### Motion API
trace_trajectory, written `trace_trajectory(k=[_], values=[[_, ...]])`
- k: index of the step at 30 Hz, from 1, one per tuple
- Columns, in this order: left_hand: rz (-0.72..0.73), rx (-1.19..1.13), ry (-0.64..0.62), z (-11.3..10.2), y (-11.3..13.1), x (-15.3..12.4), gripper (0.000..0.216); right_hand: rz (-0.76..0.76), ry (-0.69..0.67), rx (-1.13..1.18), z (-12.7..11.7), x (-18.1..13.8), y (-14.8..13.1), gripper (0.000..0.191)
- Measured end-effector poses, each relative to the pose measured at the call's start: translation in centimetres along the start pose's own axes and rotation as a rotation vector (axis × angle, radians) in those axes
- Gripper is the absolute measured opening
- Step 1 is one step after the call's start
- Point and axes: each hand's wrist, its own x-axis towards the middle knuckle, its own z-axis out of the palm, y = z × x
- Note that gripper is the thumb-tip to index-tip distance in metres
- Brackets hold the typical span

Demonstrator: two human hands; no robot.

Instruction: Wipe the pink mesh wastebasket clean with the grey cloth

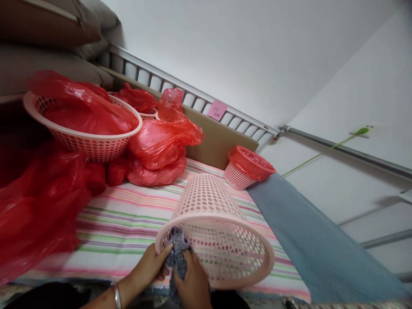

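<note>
A pink perforated plastic basket lies on its side on the striped sheet, its wide mouth turned toward me. At the left of its rim is a crumpled grey fuzzy cloth with a lavender edge. My left hand, a silver bangle on its wrist, pinches the cloth with the thumb on top, close beside the rim. Lower and to the right, my right hand is closed round the cloth's hanging part, in front of the basket's mouth. Some fingers of both hands are hidden.
A pink basket with red plastic bags stands at left, near a stuffed red bag. Behind is a smaller red-lined basket. A metal rail with a pink note runs along the wall; blue cloth lies right.
</note>
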Motion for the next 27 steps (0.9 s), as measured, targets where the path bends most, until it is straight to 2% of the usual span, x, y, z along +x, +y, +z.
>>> trace_trajectory(k=[6,12,16,20,23,25,27], values=[[0.008,-0.013,-0.016,-0.4,-0.1,0.5,0.064,-0.011,0.002,-0.010,0.5,0.9,-0.1,0.042],[0.045,-0.066,0.071,-0.1,-0.4,0.2,0.064,-0.065,0.036,-0.007,0.7,0.6,0.0,0.041],[0.063,-0.045,0.135,0.1,-0.4,-1.4,0.064,-0.099,0.040,0.020,0.3,0.1,-0.3,0.042],[0.054,-0.031,0.203,-0.4,-1.0,-3.8,0.069,-0.114,-0.028,0.167,-1.7,0.2,-1.0,0.037],[0.011,-0.075,0.274,-1.0,-1.5,-5.5,0.073,-0.068,0.079,0.255,-4.5,1.3,-2.0,0.034],[-0.011,-0.134,0.308,-1.2,-1.7,-6.3,0.070,-0.069,0.174,0.285,-6.3,2.1,-2.7,0.042],[-0.021,-0.179,0.324,-1.1,-1.8,-6.9,0.069,-0.119,0.199,0.299,-7.4,2.4,-3.5,0.052]])
